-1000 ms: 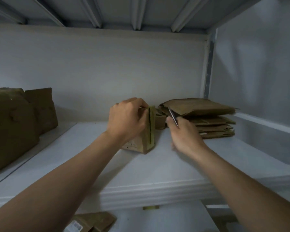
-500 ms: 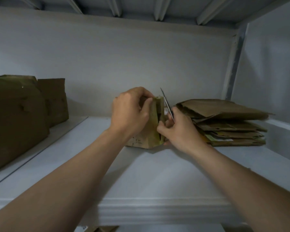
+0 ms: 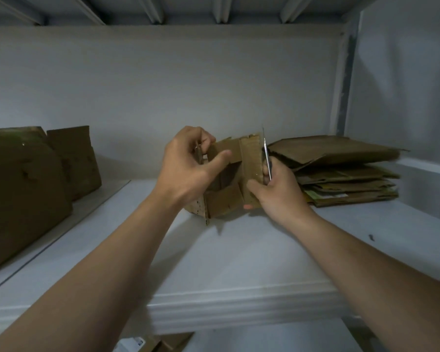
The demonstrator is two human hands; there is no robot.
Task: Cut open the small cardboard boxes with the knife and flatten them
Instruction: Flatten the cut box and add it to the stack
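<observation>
While both grip it, box (image 3: 235,179) sits between left hand (image 3: 188,171); right hand (image 3: 277,194).

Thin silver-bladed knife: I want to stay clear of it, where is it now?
Head view, centre right: the knife points up from the right hand, at the right edge of the small brown cardboard box, left of the flattened cardboard stack.

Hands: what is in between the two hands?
In the head view, a small cardboard box with its flaps open sits between the left hand and the right hand, which also holds the knife blade-up beside it.
</observation>
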